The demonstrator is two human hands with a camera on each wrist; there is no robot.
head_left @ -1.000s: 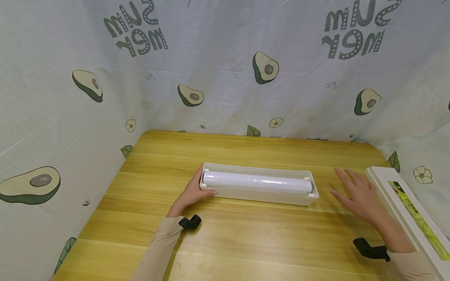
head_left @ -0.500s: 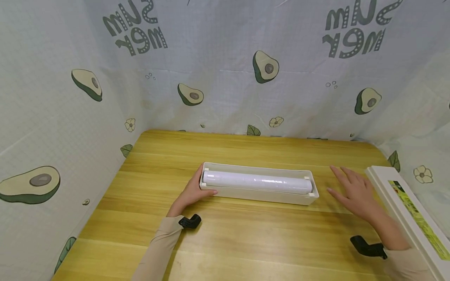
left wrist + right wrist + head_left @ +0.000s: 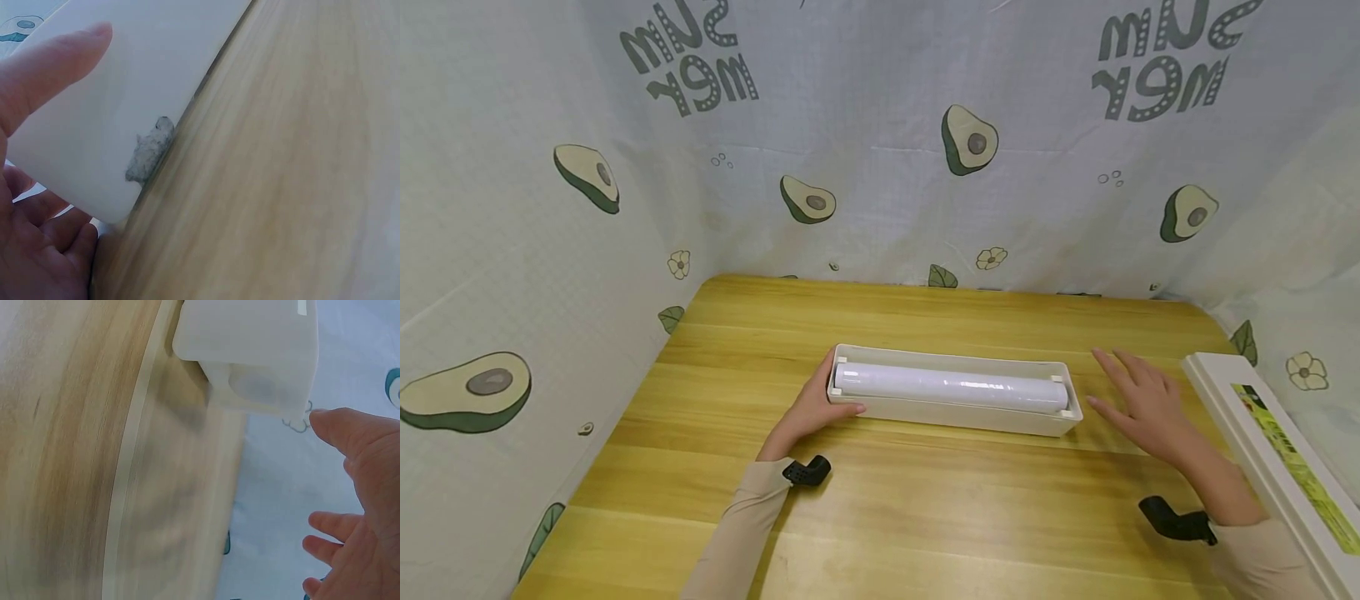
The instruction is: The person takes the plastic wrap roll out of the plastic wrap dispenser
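A long white plastic box [image 3: 955,414] stands uncovered on the table. Inside it lies a shiny white roll of what looks like cling film [image 3: 951,387]. My left hand [image 3: 808,408] grips the box's left end, thumb along the front wall and fingers round the end. In the left wrist view, the thumb [image 3: 56,65] lies on the white wall, above a rough grey patch [image 3: 151,150]. My right hand [image 3: 1150,412] hovers just right of the box's other end, apart from it, fingers spread and holding nothing. The right wrist view shows that box end [image 3: 250,356] near the thumb.
A long white lid-like piece [image 3: 1217,392] with a green-yellow label [image 3: 1296,467] lies along the table's right side, beside my right forearm. The wooden table [image 3: 925,517] is bounded by an avocado-print cloth [image 3: 880,100] at the back and both sides.
My right hand has moved left, closer to the right end of the box. The left hand, the box and the roll have stayed in place.
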